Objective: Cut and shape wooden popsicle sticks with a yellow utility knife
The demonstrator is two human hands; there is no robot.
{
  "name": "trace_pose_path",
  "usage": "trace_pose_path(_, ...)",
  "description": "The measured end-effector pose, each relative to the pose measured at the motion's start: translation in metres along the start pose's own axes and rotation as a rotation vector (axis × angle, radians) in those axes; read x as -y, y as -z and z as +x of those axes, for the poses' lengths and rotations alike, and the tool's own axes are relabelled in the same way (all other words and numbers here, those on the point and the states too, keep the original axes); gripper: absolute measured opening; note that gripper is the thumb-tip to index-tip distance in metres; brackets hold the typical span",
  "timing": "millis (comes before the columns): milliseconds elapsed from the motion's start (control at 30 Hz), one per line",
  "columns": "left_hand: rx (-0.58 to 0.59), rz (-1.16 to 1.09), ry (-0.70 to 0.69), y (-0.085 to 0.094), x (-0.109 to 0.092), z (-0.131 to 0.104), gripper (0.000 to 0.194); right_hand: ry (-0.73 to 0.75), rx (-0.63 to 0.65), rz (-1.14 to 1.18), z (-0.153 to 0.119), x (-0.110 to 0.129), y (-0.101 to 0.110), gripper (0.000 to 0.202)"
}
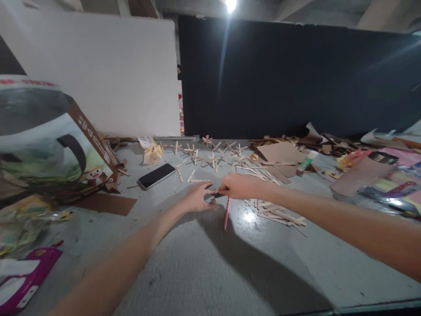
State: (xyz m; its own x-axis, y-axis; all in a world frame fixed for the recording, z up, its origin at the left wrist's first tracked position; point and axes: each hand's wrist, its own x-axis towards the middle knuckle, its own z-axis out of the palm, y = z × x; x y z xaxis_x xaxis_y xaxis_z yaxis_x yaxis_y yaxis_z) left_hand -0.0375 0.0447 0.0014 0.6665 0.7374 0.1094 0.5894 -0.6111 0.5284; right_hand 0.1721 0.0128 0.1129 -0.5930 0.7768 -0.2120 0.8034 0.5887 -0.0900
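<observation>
At the middle of the grey table, my left hand has its fingers curled around a small dark object, too small to make out. Touching the same spot, my right hand is closed on a dark, thin item that I cannot identify. A red-and-white striped stick slants down just below my right hand. Loose wooden sticks lie spread beneath and beside my right forearm. Behind both hands stand several small star-like shapes of crossed wooden sticks. A few single sticks lie just beyond my left hand.
A phone lies left of the hands. A large printed bag and a purple tool are at the left. Brown card pieces, a glue stick and a pinkish bottle are at the right. Two panels stand behind.
</observation>
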Motion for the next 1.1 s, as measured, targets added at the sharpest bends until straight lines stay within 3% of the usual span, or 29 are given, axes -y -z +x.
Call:
trace_pose_path(100, 0.004, 0.01, 0.022, 0.0, 0.0, 0.001, 0.07, 0.036, -0.045, -0.157, -0.004, 0.0, -0.005, 0.031)
trace_pose_path(267, 0.003, 0.035, 0.03, -0.001, 0.0, 0.001, 0.068, 0.333, -0.011, -0.272, 0.001, -0.018, -0.001, 0.034)
trace_pose_path(333, -0.001, 0.034, 0.03, -0.001, 0.001, 0.002, 0.069, 0.287, -0.009, -0.164, 0.001, -0.022, -0.001, 0.034)
trace_pose_path(467, -0.009, 0.051, 0.028, -0.003, 0.003, 0.003, 0.067, -0.004, -0.028, 0.137, -0.004, -0.019, -0.015, 0.034)
trace_pose_path(567, 0.003, 0.071, 0.02, -0.004, 0.004, 0.003, 0.066, -0.092, -0.077, 0.195, -0.01, -0.016, -0.025, 0.036)
trace_pose_path(733, 0.015, 0.056, 0.007, -0.003, 0.003, 0.003, 0.068, 0.025, -0.039, -0.078, -0.007, -0.008, -0.013, 0.031)
trace_pose_path(900, -0.006, 0.073, -0.055, -0.003, 0.004, 0.004, 0.059, 0.218, 0.115, -0.419, 0.008, 0.0, 0.013, 0.025)
trace_pose_path(1100, 0.003, 0.093, -0.043, -0.003, 0.004, 0.004, 0.064, 0.332, 0.222, -0.473, 0.017, -0.004, 0.022, 0.032)
